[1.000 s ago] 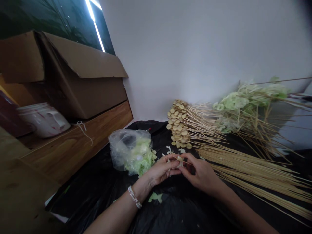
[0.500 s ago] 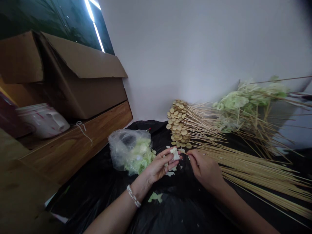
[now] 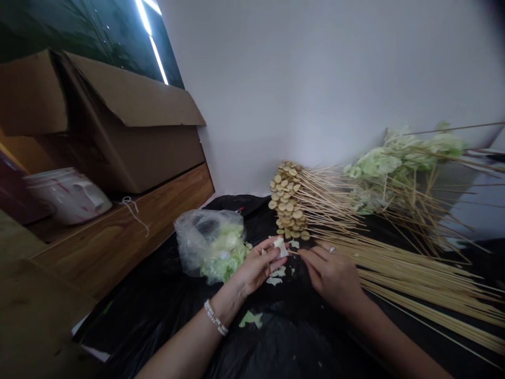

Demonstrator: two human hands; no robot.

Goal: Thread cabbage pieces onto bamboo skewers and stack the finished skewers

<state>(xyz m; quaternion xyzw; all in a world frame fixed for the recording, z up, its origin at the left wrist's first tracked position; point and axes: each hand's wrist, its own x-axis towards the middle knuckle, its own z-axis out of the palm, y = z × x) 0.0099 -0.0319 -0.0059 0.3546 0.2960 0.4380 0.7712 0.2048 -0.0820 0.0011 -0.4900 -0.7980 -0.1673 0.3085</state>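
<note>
Pinched in my left hand (image 3: 258, 266) is a pale piece of cabbage leaf (image 3: 281, 247). My right hand (image 3: 335, 268) grips a thin wooden skewer (image 3: 292, 252), whose tip points left at the leaf. Whether the tip has pierced the leaf I cannot tell. Beside my left hand lies a clear plastic bag (image 3: 193, 239) with torn cabbage leaves (image 3: 229, 252) in it. Several leaf scraps (image 3: 274, 281) lie under my hands on the black plastic sheet (image 3: 300, 337). A bundle of bare skewers (image 3: 418, 271) stretches to the right of my right hand.
Skewers with round potato-like slices (image 3: 290, 205) are stacked against the wall. Behind on the right is a pile of skewered leaves (image 3: 379, 160), with sticks jutting out. On the left, a cardboard box (image 3: 153, 152) and a white plastic jug (image 3: 69, 195) stand on a wooden ledge (image 3: 165, 216).
My right hand has turned and shifted slightly left, bringing the skewer's tip up to the leaf. My left hand has stayed nearly in place, still holding the leaf.
</note>
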